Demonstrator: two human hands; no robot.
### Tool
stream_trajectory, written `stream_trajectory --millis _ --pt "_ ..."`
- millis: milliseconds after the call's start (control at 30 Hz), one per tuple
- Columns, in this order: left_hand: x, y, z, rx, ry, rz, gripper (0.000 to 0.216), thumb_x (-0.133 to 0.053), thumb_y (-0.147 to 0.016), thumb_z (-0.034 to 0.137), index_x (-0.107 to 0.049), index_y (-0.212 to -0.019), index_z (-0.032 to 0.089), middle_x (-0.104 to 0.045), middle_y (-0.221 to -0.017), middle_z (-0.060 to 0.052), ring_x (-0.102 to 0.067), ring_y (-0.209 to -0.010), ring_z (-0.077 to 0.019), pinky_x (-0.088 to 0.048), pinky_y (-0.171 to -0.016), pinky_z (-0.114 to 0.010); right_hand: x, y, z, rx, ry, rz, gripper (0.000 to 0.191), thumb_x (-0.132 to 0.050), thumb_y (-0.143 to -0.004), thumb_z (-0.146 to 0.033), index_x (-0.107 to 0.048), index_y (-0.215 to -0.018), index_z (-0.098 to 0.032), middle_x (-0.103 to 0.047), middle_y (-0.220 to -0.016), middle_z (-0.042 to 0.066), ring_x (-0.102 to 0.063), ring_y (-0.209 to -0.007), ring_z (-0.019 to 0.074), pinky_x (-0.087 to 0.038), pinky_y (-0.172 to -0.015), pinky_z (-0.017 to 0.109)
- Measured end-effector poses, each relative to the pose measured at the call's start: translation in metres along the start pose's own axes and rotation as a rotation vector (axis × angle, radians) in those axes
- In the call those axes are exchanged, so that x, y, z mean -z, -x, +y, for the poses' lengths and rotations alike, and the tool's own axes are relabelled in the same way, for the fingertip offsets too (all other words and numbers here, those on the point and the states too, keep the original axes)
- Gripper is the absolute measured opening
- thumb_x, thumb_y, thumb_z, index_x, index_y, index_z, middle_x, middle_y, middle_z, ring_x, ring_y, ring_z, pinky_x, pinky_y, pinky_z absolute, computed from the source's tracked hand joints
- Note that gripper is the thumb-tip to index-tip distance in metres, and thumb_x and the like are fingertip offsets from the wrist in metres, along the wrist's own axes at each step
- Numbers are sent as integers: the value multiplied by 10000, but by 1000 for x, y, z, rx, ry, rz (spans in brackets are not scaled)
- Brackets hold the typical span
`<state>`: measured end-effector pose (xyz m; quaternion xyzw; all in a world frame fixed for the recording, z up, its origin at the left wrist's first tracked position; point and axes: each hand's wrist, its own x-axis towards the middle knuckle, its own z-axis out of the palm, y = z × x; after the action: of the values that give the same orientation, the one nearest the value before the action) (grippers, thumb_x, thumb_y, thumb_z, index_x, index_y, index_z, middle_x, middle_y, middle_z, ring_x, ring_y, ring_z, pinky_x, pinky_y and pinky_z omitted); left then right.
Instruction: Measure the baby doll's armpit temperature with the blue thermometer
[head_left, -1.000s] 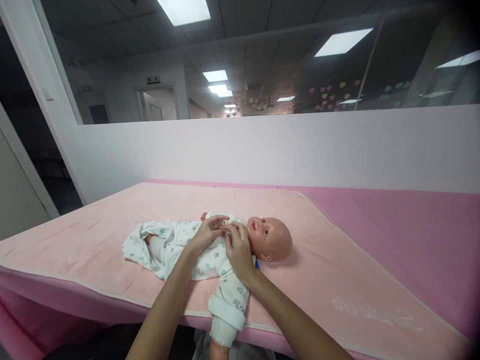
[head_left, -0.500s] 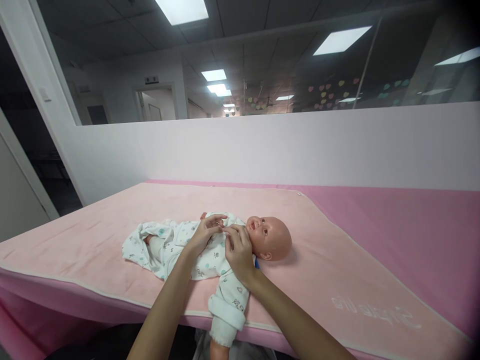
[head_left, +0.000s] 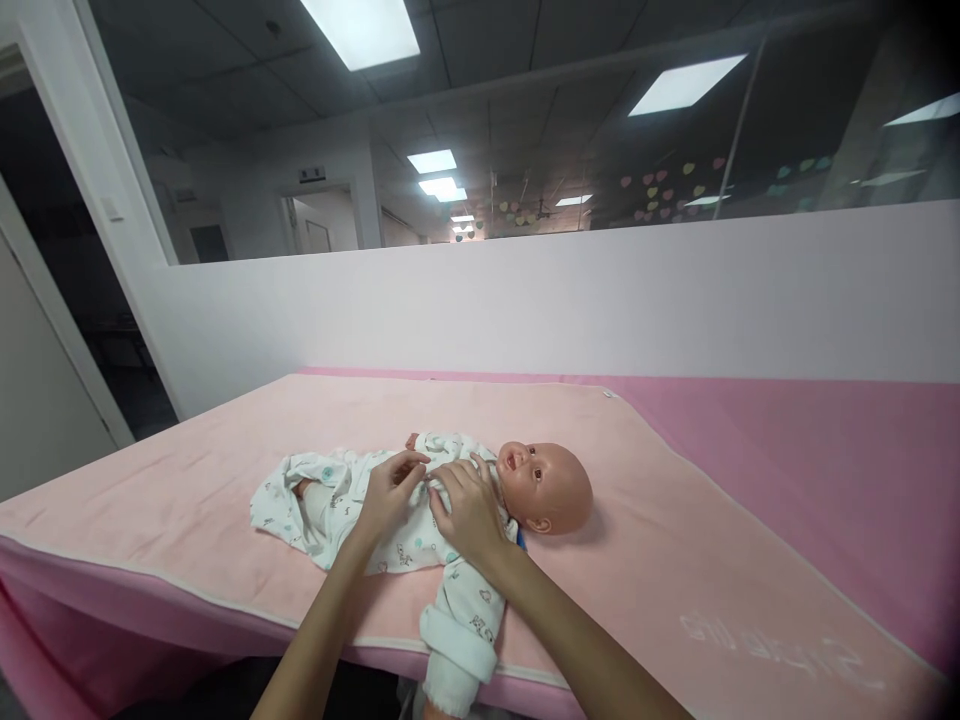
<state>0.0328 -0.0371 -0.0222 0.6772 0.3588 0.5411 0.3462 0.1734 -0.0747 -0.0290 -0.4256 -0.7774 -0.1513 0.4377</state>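
A baby doll [head_left: 553,487] lies on its back across the peach mat, head to the right, in a white printed garment [head_left: 409,553]. My left hand [head_left: 392,487] is at the doll's chest, fingers curled and thumb close to them, closed on the front of the garment. Beside it, my right hand [head_left: 470,508] bends over the upper chest below the chin, its fingertips gripping the same cloth near the left fingertips. Both hands cover the exact spot they hold. The doll's near sleeve [head_left: 472,615], with a folded-back cuff, reaches over the table's front edge.
The peach mat [head_left: 720,560] has a pale border and faint lettering at lower right. Pink cloth [head_left: 847,470] lies under it. Behind stands a white half wall [head_left: 562,310] with glass above. A dark doorway [head_left: 82,270] is at the left.
My left hand has lowered slightly and drawn a little left, away from my right fingertips. My right fingers have lowered flatter onto the chest. The whole view has shifted slightly.
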Motion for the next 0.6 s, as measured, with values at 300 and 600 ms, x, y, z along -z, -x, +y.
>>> stream_trajectory --millis 300,600 --pt "-1 34 0 -307 -559 65 162 -466 -797 216 -625 -831 215 -613 -825 -49 -512 -799 -191 -348 -764 -302 0 2 0 14 3 -19 129 -420 -857 -176 -540 -811 -192 -595 -821 25 -510 -814 154 -301 -960 401" --pt "-3 37 -4 -402 -754 130 143 -415 -823 189 -558 -817 186 -590 -805 -42 -508 -767 -168 -366 -719 -294 2 2 -1 146 -98 -13 99 -475 -799 -125 -549 -814 -190 -591 -856 28 -505 -847 156 -361 -902 363"
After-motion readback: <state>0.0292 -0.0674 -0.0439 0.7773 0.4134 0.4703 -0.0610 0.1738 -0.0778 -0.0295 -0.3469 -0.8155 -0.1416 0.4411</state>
